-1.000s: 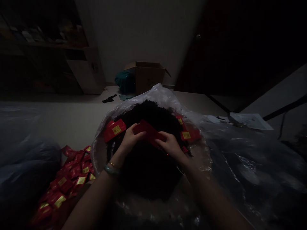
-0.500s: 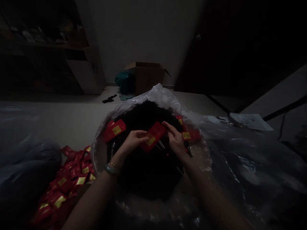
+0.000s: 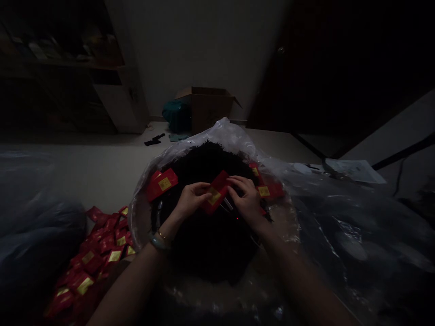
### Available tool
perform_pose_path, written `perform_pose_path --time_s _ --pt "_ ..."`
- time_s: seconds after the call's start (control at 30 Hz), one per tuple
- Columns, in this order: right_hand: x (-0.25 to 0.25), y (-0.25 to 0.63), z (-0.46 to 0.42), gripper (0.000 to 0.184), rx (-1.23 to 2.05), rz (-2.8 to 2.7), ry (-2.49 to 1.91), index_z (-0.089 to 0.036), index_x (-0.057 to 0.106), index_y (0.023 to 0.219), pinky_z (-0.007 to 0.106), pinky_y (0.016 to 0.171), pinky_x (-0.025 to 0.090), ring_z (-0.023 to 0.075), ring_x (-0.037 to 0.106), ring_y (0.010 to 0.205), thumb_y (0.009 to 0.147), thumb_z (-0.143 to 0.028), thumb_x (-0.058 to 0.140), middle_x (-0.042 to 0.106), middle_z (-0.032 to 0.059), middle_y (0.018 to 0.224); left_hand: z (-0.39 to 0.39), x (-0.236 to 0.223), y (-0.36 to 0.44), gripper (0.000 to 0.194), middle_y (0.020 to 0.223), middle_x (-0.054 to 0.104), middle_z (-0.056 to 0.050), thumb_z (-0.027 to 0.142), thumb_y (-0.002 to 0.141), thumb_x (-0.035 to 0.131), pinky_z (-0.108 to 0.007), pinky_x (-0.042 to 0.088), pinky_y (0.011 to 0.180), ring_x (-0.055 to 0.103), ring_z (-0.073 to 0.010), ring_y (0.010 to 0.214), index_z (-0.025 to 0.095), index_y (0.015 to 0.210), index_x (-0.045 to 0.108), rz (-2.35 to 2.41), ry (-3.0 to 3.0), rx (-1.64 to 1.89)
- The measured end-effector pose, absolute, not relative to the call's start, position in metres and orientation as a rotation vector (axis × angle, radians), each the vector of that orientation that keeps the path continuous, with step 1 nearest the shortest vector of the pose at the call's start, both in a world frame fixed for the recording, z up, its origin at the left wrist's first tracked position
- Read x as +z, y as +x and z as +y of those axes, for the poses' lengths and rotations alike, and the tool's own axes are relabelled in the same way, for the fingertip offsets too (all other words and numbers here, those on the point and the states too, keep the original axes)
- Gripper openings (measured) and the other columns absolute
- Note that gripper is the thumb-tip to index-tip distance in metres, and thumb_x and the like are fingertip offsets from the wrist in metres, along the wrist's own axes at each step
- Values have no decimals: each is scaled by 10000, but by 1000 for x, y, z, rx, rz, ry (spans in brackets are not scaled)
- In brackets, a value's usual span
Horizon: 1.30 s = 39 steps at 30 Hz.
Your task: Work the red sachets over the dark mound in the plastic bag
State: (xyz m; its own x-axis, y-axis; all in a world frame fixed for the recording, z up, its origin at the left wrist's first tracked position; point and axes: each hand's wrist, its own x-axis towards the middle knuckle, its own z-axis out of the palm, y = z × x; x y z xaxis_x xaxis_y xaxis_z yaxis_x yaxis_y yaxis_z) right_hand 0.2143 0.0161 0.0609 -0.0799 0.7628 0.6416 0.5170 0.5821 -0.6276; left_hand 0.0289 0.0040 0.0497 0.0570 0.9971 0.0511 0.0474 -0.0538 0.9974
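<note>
A red packet (image 3: pixel 216 194) with a gold label is held tilted between my hands. My left hand (image 3: pixel 192 198) pinches its lower left edge between thumb and fingers. My right hand (image 3: pixel 245 195) grips its upper right end, fingers bent over the edge. Below them lies a heap of dark, shredded-looking material (image 3: pixel 207 253), perhaps tea leaves, inside a clear plastic liner (image 3: pixel 226 129). A slim shiny metal tool (image 3: pixel 228 203) rests on the heap under the packet. More red packets lie on the heap's left side (image 3: pixel 165 183) and right side (image 3: pixel 268 190).
A pile of red packets (image 3: pixel 89 260) lies at the lower left, by a dark plastic-covered bulk (image 3: pixel 41 244). Clear plastic sheeting (image 3: pixel 353 235) spreads to the right. An open cardboard box (image 3: pixel 212 108) and a teal bag (image 3: pixel 176 115) stand against the wall.
My right hand's fingers have shifted from the packet's top corner down along its right edge and are more bent. The packet has tilted slightly; my left hand keeps its pinch.
</note>
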Motion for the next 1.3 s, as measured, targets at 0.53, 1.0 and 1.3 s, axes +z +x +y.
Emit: perform_pose_path --time_s 0.53,1.0,1.3 --pt "55 215 18 322 172 -1813 -1059 -252 638 1168 415 880 472 229 575 988 866 -245 529 653 76 1072 3 51 30 214 875 750 -59 208 692 670 -298 547 722 695 -211 808 140 890 716 1284 1423 1178" --pt "67 223 17 205 374 -1856 -1159 -206 621 619 300 644 413 175 518 689 794 -310 638 551 15 661 3 61 9 330 858 752 -45 328 712 681 -270 515 626 683 -207 724 185 1006 721 1461 1671 968" --pt "72 226 18 179 626 -1919 -1382 -196 646 609 275 602 415 161 539 650 729 -326 668 544 11 667 11 71 -31 217 1012 698 -100 393 734 660 -417 445 913 599 -273 1021 194 802 715 1931 1831 1285"
